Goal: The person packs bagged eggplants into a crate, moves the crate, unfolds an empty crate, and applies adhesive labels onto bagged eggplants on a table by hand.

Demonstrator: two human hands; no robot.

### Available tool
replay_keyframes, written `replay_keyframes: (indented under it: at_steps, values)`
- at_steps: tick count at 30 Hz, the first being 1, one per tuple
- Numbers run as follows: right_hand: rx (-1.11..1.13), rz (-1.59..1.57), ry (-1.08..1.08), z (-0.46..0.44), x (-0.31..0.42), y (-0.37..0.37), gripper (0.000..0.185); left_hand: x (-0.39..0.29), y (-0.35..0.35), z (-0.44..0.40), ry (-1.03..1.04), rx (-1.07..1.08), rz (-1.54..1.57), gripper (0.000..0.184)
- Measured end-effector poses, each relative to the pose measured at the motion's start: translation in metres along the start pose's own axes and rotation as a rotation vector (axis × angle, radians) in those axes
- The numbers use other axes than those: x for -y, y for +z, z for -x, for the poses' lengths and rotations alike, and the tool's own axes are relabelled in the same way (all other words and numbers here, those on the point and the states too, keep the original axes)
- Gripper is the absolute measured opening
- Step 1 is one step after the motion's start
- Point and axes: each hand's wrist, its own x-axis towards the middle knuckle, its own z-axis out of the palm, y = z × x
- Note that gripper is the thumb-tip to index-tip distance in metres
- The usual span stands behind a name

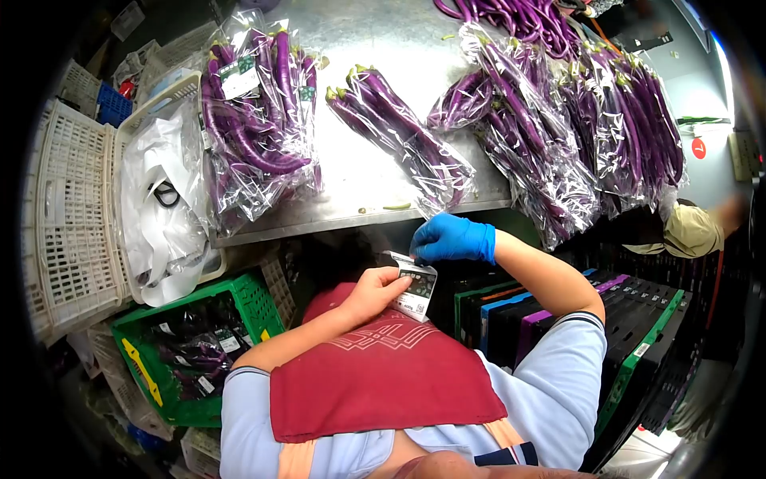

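From my end, largest first: steel table [351, 188] carries most of the stock. On its R side, a big heap of bagged long eggplants [542, 152], no labels I can make out there. On its L, a smaller bagged pile [259, 140], with printed labels [239, 77] showing on at least a couple of bags. Below L, green crate [261, 310] holds more bagged eggplants, several w/ labels visible, so I'd call those done. At the back, loose eggplants [519, 17] look unbagged, so I'd count them as left to do, plus the R heap if it's truly unlabelled. Approx. midway overall, my guess. Mid-table, one lone bagged bunch [399, 132], no label visible. Right hand [453, 239], blue glove, fingers curled at the upper edge of the label stack; can't tell if it's pinching. Left hand [369, 294], bare, grips the label stack [418, 302] betw. thumb & fingers, in front of the apron, just off the table edge.
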Motion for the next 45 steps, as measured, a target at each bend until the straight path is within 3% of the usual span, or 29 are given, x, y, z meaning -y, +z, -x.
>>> replay_keyframes:
  at_steps: [4, 8, 13, 14, 16, 18, 22, 23, 27, 31, 32, 36, 40, 42, 44, 45]
  values:
    - [0.030, -0.109, -0.071, 0.003, 0.009, 0.000, 0.021, -0.006, 0.005, -0.004, 0.046, -0.076, 0.126, 0.017]
    - [0.071, 0.122, -0.033, -0.006, 0.004, -0.007, 0.022, -0.012, 0.008, -0.006, 0.024, -0.053, 0.033, 0.016]
    - [0.102, -0.067, -0.025, -0.005, 0.003, -0.017, 0.028, 0.000, 0.001, -0.016, 0.039, -0.106, 0.013, 0.017]
    - [0.093, 0.053, -0.122, -0.008, -0.004, -0.012, 0.026, -0.002, 0.000, -0.017, 0.027, -0.105, -0.017, 0.016]
    - [0.175, 0.112, -0.024, -0.011, -0.002, -0.017, 0.023, -0.004, 0.000, -0.018, 0.010, -0.090, -0.001, 0.016]
    - [0.178, -0.096, 0.094, -0.011, 0.008, -0.030, 0.023, -0.008, 0.002, -0.019, 0.004, -0.065, 0.092, 0.017]
    - [0.126, -0.342, 0.072, -0.026, -0.012, -0.043, 0.025, -0.008, 0.005, -0.021, 0.038, -0.174, 0.048, 0.016]
    - [0.121, -0.103, 0.027, -0.024, -0.005, -0.042, 0.027, -0.006, 0.004, -0.024, 0.063, -0.185, 0.053, 0.016]
    - [0.212, 0.131, 0.000, -0.020, 0.011, -0.034, 0.021, -0.002, 0.000, -0.026, 0.051, -0.182, -0.037, 0.017]
    - [0.080, -0.191, 0.048, -0.042, -0.021, -0.054, 0.020, -0.005, 0.000, -0.028, 0.051, -0.190, 0.005, 0.016]
    - [0.057, -0.280, -0.070, -0.049, -0.027, -0.062, 0.022, -0.005, 0.001, -0.029, 0.045, -0.192, 0.027, 0.016]
    - [-0.233, -0.181, -0.039, -0.060, 0.004, -0.133, 0.026, -0.011, 0.001, -0.031, 0.019, -0.166, 0.100, 0.018]
    - [-0.694, 0.302, -0.479, -0.093, 0.037, -0.191, 0.020, -0.008, 0.003, -0.036, 0.003, -0.131, 0.090, 0.019]
    - [-1.052, 0.711, -0.949, -0.102, 0.055, -0.198, 0.013, -0.007, 0.002, -0.039, -0.008, -0.125, 0.081, 0.019]
    - [-1.020, 1.123, -1.079, -0.099, 0.059, -0.195, 0.014, -0.007, 0.002, -0.041, -0.020, -0.123, 0.065, 0.018]
    - [-0.932, 1.247, -1.030, -0.102, 0.045, -0.187, 0.014, -0.007, 0.001, -0.042, -0.023, -0.122, 0.035, 0.018]
